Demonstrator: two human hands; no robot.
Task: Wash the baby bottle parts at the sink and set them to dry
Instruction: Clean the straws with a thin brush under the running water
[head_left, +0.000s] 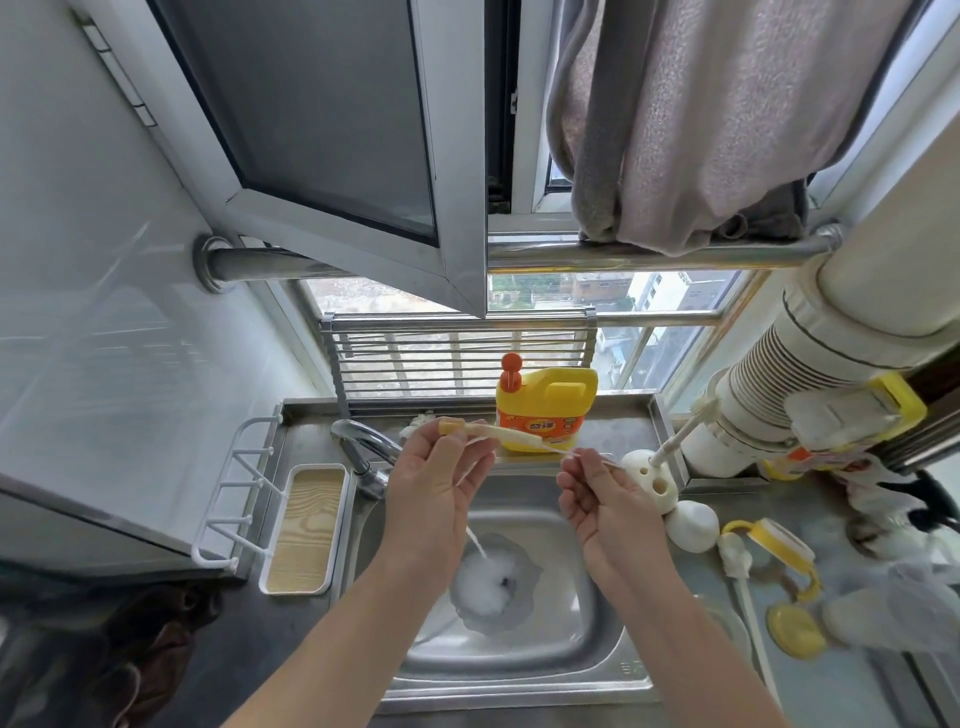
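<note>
A thin straw brush (511, 438) with a yellow tip is stretched level above the steel sink (597, 613). My left hand (434, 488) pinches its yellow end, and my right hand (602, 493) pinches the thin wire end. Water runs from the tap (363, 447) behind my left hand into soapy foam at the drain (493, 579). On the counter to the right lie a yellow bottle collar with handles (779, 551), a yellow cap (795, 631) and a long white brush (750, 608).
A yellow detergent jug (545, 410) stands behind the sink. Two white sponge heads (691, 525) sit at the sink's right rim. A white tray with hooks (301, 530) is on the left. An open window sash (363, 171) hangs overhead, with cloth on a rail (675, 119).
</note>
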